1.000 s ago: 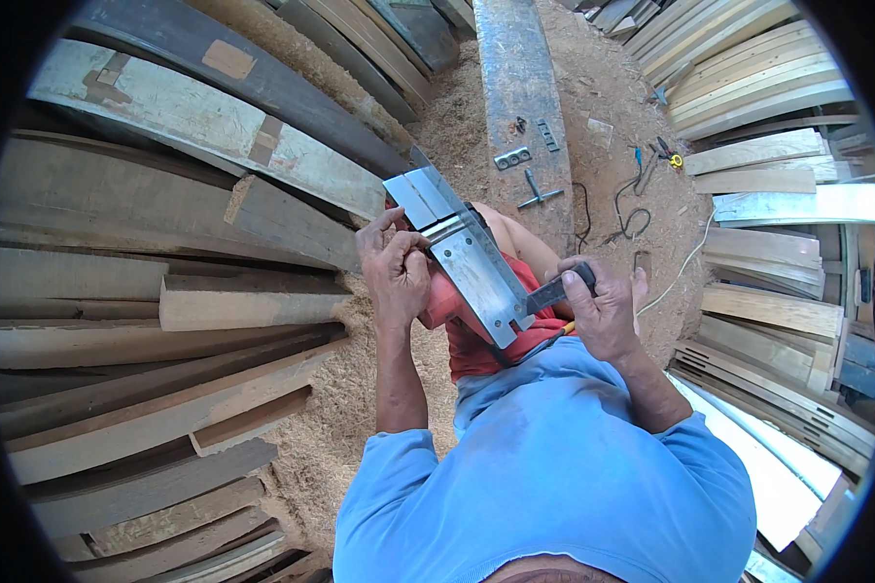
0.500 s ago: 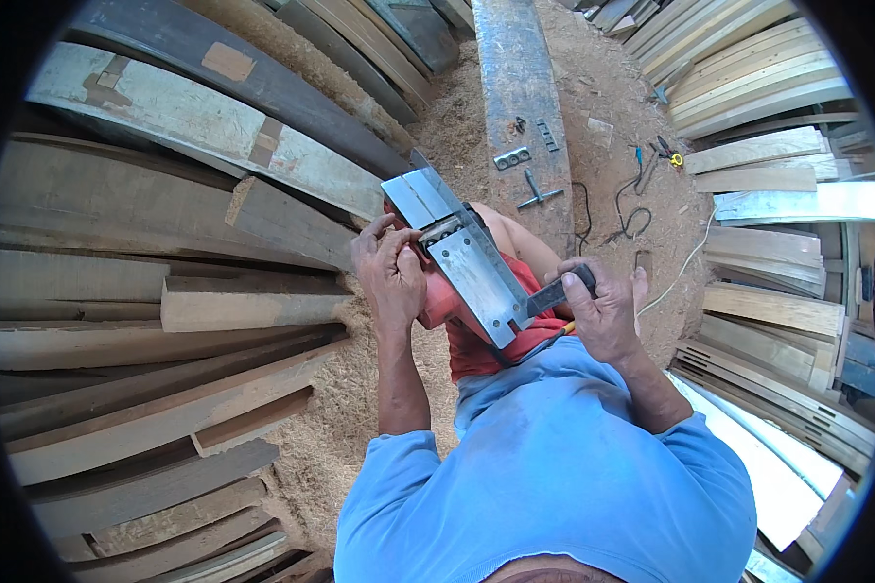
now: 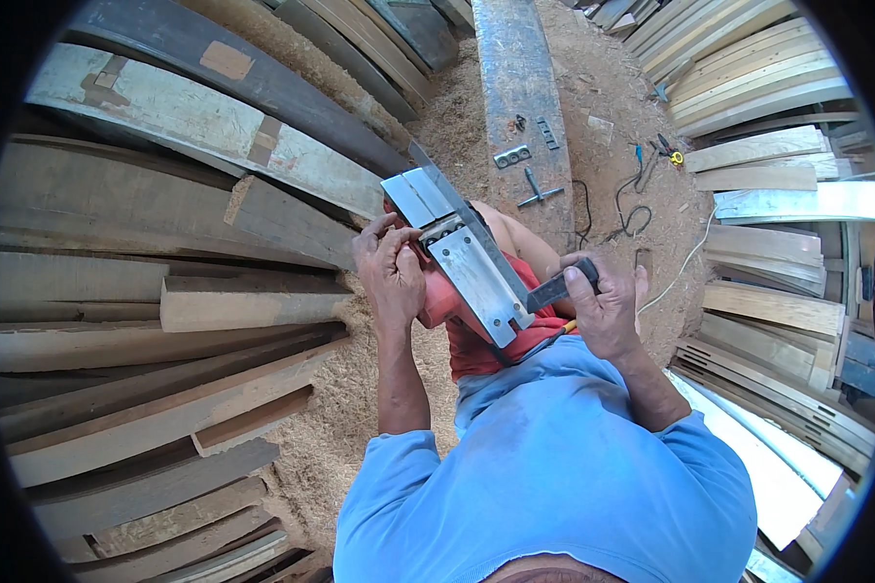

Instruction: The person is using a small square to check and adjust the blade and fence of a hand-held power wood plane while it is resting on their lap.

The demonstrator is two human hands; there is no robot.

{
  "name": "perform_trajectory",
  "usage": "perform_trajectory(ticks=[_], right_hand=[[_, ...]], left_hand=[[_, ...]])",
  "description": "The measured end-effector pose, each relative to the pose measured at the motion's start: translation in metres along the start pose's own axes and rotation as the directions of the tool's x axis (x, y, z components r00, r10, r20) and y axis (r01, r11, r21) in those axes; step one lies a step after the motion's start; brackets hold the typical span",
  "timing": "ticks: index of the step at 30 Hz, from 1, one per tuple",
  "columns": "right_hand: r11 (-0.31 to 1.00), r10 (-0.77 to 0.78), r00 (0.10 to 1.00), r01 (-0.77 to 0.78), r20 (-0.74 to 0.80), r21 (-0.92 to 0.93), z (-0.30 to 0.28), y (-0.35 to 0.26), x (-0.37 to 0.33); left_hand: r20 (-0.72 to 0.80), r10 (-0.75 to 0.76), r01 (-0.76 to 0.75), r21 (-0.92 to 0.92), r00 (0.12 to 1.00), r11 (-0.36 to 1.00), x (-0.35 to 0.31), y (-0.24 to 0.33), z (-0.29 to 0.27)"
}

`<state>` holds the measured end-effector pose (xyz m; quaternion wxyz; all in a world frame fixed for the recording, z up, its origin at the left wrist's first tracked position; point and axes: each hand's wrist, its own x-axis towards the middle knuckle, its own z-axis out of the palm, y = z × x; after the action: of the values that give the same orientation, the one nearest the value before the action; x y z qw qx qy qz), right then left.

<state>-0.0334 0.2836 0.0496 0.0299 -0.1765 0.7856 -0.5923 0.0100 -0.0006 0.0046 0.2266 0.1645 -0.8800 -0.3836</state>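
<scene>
An electric hand planer (image 3: pixel 472 282) with a red body rests upside down over my lap, its bare metal sole facing up. My left hand (image 3: pixel 394 277) grips its side, with the fingertips at the cutter drum (image 3: pixel 444 231) in the gap between the two sole plates. My right hand (image 3: pixel 605 306) is closed around the dark stock of a try square (image 3: pixel 557 290). The square's long metal blade runs on edge along the right side of the sole, its tip beyond the planer's far end. I cannot tell whether the blade touches the plates all along.
A worn plank (image 3: pixel 520 87) ahead bears a T-handled wrench (image 3: pixel 535 189), a metal piece with three holes (image 3: pixel 512 156) and small parts. Yellow-handled pliers (image 3: pixel 675 156) and a dark cord (image 3: pixel 635 222) lie on the sawdust-covered floor. Stacked boards (image 3: pixel 156 209) line both sides.
The try square has shifted slightly forward and turned, so more of its blade shows along the sole. My right hand moved a little with it; my left hand stays on the planer.
</scene>
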Motion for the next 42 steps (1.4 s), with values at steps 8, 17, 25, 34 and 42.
perform_trajectory(ticks=[8,17,25,34,42], right_hand=[[0.999,0.046,0.996,-0.047,0.073,0.016,-0.001,-0.002,0.0],[0.994,0.067,0.996,-0.072,0.066,0.078,0.002,0.001,-0.001],[0.993,0.077,0.994,-0.085,0.083,0.087,0.0,0.005,-0.001],[0.997,0.053,0.996,-0.057,0.075,0.045,-0.002,0.0,-0.001],[0.992,-0.006,0.999,0.001,0.037,0.13,0.005,-0.011,-0.007]], left_hand=[[-0.01,0.025,-0.025,-0.01,1.0,1.0,0.0,-0.004,0.0],[0.007,0.131,-0.131,-0.054,0.991,0.99,0.006,-0.004,0.002],[-0.009,0.012,-0.011,0.124,1.0,0.992,0.002,0.004,0.0],[0.001,-0.03,0.03,0.089,1.0,0.996,0.002,0.008,-0.002],[-0.02,0.003,-0.002,0.017,1.0,1.0,0.004,0.004,0.003]])
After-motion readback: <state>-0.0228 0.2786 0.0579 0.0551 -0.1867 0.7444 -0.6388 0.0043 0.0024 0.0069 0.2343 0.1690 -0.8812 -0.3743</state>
